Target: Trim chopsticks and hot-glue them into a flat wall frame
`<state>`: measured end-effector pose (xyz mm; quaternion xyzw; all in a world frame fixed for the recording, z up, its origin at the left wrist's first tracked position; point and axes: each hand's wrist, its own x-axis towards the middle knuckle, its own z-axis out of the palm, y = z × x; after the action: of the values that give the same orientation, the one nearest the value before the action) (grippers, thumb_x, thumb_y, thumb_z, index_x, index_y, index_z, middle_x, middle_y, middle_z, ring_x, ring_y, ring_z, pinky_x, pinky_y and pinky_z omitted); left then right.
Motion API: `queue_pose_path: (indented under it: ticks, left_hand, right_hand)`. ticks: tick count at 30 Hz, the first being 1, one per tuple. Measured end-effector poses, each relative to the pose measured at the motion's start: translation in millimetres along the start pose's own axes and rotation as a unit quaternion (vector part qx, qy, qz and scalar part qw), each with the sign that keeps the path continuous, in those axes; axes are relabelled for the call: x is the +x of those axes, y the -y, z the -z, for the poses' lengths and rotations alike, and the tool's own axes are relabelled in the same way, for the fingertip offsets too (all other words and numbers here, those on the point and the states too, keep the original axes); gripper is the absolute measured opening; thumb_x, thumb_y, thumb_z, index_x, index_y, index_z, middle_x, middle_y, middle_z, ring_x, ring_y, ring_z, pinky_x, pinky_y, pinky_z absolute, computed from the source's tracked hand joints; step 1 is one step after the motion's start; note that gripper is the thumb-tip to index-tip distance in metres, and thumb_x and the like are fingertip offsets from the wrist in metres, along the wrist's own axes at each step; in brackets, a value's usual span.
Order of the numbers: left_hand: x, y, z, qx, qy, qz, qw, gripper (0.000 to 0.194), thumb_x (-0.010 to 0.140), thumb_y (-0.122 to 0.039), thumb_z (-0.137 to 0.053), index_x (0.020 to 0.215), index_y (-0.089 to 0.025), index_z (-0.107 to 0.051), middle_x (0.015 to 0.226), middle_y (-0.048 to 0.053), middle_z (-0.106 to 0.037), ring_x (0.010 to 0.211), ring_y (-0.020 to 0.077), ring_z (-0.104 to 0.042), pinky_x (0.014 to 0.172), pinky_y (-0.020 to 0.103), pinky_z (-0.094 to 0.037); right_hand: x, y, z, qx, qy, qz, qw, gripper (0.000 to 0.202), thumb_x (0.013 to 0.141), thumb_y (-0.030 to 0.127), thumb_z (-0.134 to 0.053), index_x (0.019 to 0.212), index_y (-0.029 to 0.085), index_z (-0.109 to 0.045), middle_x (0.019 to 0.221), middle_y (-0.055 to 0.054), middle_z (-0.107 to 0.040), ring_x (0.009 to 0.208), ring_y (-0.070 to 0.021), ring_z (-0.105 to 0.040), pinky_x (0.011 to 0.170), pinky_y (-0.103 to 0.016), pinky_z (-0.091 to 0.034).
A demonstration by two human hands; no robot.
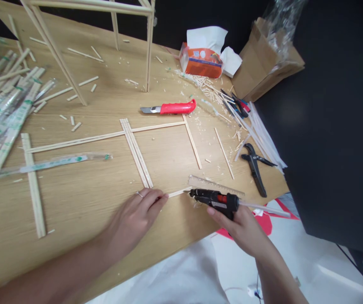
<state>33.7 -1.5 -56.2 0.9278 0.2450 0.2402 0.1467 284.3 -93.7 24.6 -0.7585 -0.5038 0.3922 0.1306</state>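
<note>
In my right hand (243,228) is a black glue gun (214,198), a clear glue stick (265,207) poking out of its back. The nozzle meets the right end of a short pale wooden stick (177,193). Closed fingers of my left hand (140,215) grip that stick at its left end, near the foot of a double wooden upright (137,154). This upright joins a flat frame of chopsticks with a long crossbar (83,141), a wide left post (34,190) and a thin right post (193,143). A clear ruler (216,185) lies behind the gun.
A red utility knife (178,108) lies blade out behind the frame. Wrapped chopsticks (13,109) pile up at left. A standing stick frame (149,50) is at the back. Black cutters (255,171), glue sticks (266,133), a tissue pack (202,61) and a cardboard box (260,63) occupy the right.
</note>
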Motion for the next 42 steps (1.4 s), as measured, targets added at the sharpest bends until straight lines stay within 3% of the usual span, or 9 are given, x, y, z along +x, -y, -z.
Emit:
queue_pose_path:
  ticks: [5,16,24,32,38,42]
  left_hand:
    - [-0.1,-0.3,-2.1,-0.002,-0.01,0.007,1.0,0.033,0.092,-0.006,-0.034,0.117,-0.015,-0.054,0.103,0.007,-0.061,0.096,0.0179,-0.055,0.081,0.029,-0.046]
    - [0.3,-0.6,-0.9,0.001,-0.013,0.01,1.0,0.031,0.093,-0.007,-0.035,0.117,-0.015,-0.054,0.102,0.008,-0.062,0.096,0.0176,-0.056,0.08,0.029,-0.047]
    - [0.3,-1.6,-0.4,-0.014,-0.004,0.026,1.0,0.033,0.094,-0.01,-0.032,0.117,-0.018,-0.054,0.103,0.006,-0.062,0.097,0.0171,-0.056,0.082,0.03,-0.047]
    - [2.9,-2.2,1.8,0.001,-0.011,0.012,1.0,0.031,0.093,-0.007,-0.034,0.115,-0.015,-0.054,0.101,0.007,-0.062,0.095,0.017,-0.056,0.081,0.029,-0.048]
    - [2.4,-1.2,0.4,0.002,-0.012,0.009,1.0,0.03,0.094,-0.009,-0.034,0.116,-0.016,-0.053,0.102,0.007,-0.062,0.096,0.0171,-0.055,0.08,0.029,-0.048]
    - [1.3,-0.9,-0.2,-0.004,-0.001,0.019,1.0,0.031,0.094,-0.01,-0.033,0.117,-0.019,-0.052,0.103,0.005,-0.062,0.096,0.0165,-0.056,0.08,0.029,-0.048]
  right_hand:
    - [2.6,10.5,-6.9,0.033,0.024,0.04,0.998,0.035,0.089,0.041,-0.053,0.123,0.035,-0.058,0.127,0.003,-0.06,0.121,-0.0231,-0.051,0.102,-0.035,-0.039]
    - [4.2,0.8,0.3,0.025,-0.011,0.026,0.999,0.036,0.088,0.042,-0.054,0.121,0.028,-0.061,0.124,-0.001,-0.062,0.119,-0.0264,-0.052,0.102,-0.04,-0.039]
    - [-1.2,5.9,19.4,0.014,-0.034,-0.003,0.999,0.036,0.086,0.044,-0.054,0.11,0.023,-0.068,0.089,-0.004,-0.073,0.097,-0.0321,-0.064,0.076,-0.039,-0.054]
    - [2.7,2.3,8.2,0.011,-0.033,0.01,0.999,0.036,0.085,0.045,-0.055,0.114,0.026,-0.066,0.107,-0.002,-0.069,0.106,-0.0282,-0.06,0.089,-0.037,-0.049]
    - [2.6,10.6,14.6,0.01,-0.025,0.005,1.0,0.032,0.084,0.047,-0.054,0.098,0.024,-0.071,0.072,-0.001,-0.069,0.079,-0.0249,-0.066,0.064,-0.03,-0.052]
    - [5.5,9.7,9.1,0.02,-0.022,0.016,0.999,0.032,0.085,0.048,-0.052,0.093,0.024,-0.07,0.067,-0.001,-0.066,0.076,-0.024,-0.064,0.061,-0.029,-0.051]
